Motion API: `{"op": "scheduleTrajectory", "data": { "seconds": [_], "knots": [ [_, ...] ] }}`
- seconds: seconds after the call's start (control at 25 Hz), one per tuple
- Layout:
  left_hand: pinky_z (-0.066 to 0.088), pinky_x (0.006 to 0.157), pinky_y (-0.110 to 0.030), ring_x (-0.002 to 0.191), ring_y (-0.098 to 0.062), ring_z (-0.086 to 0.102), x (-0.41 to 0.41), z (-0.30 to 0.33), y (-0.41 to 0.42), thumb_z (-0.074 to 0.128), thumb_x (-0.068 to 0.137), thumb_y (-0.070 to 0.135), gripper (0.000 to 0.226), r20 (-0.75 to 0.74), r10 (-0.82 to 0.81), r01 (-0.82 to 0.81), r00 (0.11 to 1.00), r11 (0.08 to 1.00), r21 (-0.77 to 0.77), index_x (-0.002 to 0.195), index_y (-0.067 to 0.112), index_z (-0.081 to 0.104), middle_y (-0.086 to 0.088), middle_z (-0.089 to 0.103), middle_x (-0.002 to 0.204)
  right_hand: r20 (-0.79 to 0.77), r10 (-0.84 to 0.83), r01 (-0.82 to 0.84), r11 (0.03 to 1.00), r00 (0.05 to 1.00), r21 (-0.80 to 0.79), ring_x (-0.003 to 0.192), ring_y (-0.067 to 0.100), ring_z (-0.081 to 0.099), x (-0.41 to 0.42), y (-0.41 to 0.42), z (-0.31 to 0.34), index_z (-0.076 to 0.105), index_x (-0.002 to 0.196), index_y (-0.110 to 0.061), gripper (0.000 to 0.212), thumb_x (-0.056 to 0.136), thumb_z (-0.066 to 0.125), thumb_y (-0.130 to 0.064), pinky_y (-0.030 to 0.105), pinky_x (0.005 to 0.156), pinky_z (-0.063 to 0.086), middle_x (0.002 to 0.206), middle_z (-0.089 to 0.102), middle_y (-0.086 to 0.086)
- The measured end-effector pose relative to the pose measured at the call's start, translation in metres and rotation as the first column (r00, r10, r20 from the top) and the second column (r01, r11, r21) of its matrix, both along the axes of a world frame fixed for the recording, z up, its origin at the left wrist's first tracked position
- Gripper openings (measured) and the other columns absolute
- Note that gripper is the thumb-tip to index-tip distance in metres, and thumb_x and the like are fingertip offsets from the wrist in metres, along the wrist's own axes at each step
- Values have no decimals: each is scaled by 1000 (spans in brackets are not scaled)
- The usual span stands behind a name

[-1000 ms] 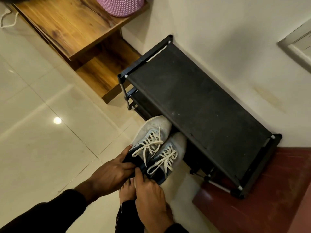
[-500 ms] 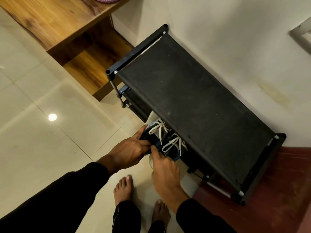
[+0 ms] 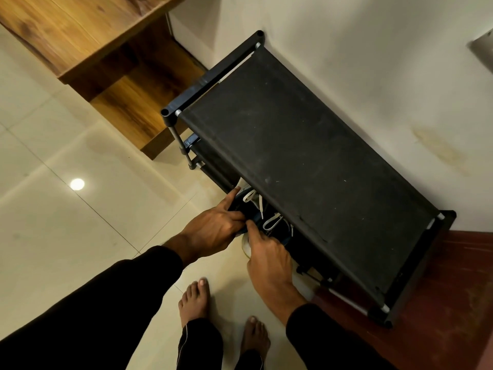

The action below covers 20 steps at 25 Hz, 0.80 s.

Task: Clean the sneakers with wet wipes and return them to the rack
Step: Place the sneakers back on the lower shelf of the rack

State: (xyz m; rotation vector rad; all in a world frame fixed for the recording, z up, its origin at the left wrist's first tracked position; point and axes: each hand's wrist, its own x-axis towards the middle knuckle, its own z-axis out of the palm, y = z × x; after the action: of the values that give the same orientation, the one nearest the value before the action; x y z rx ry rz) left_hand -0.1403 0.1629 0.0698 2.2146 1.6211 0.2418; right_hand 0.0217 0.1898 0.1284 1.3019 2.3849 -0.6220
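Glossy pale floor tiles (image 3: 80, 222) meet a wooden surface (image 3: 88, 30) at upper left. The left hand (image 3: 213, 228) and right hand (image 3: 266, 260) each clamp their grip on the sneakers (image 3: 256, 214), tucked under the black rack (image 3: 306, 161) against the white wall (image 3: 373, 62).

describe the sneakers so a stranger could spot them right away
Find the black shoe rack against the pale wall. Under its front edge, both hands grip a pair of sneakers pushed partway onto a lower shelf. They are the only footwear visible: dark collars, white laces.
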Motion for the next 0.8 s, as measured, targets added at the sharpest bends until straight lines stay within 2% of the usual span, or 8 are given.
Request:
{"op": "scheduleTrajectory", "data": {
  "seconds": [0.2, 0.36, 0.6, 0.72, 0.8],
  "knots": [
    [11, 122, -52, 116, -21, 62, -3, 1, 7, 49, 101, 21, 26, 33, 13, -14, 999, 1000, 12, 105, 23, 74, 7, 71, 101, 12, -19, 19, 1000, 1000, -7, 118, 24, 60, -4, 5, 0, 17, 155, -27, 71, 97, 55, -13, 34, 91, 51, 133, 58, 5],
    [16, 121, -53, 113, -26, 63, -1, 5, 15, 57, 96, 16, 18, 85, 14, -20, 996, 997, 75, 99, 19, 75, 5, 71, 94, 25, -42, 42, 999, 999, 36, 116, 22, 60, -3, 13, 2, 18, 155, -29, 70, 98, 54, -14, 31, 91, 50, 133, 59, 4],
    [23, 119, -49, 111, -27, 63, 6, 3, 24, 56, 96, 18, 19, 96, 32, -37, 995, 998, 47, 102, 19, 74, 5, 71, 103, 9, -39, 38, 998, 999, 52, 118, 22, 59, 6, 23, -3, 17, 156, -29, 75, 95, 58, -13, 34, 97, 48, 137, 57, 5],
    [31, 117, -47, 116, -26, 58, 8, 5, 23, 60, 95, 19, 18, 110, 51, -56, 993, 997, 45, 104, 21, 75, 6, 70, 106, -16, -33, 33, 998, 999, 60, 125, 24, 56, 7, 21, -3, 17, 156, -28, 76, 95, 61, -15, 36, 104, 44, 142, 54, 6],
    [33, 116, -47, 123, -27, 53, 10, 7, 24, 63, 94, 21, 18, 105, 48, -55, 993, 996, 67, 108, 21, 75, 5, 70, 111, -45, -38, 41, 997, 998, 60, 124, 25, 57, 11, 21, -2, 18, 156, -27, 74, 95, 59, -15, 36, 102, 45, 141, 55, 7]
  ]
}}
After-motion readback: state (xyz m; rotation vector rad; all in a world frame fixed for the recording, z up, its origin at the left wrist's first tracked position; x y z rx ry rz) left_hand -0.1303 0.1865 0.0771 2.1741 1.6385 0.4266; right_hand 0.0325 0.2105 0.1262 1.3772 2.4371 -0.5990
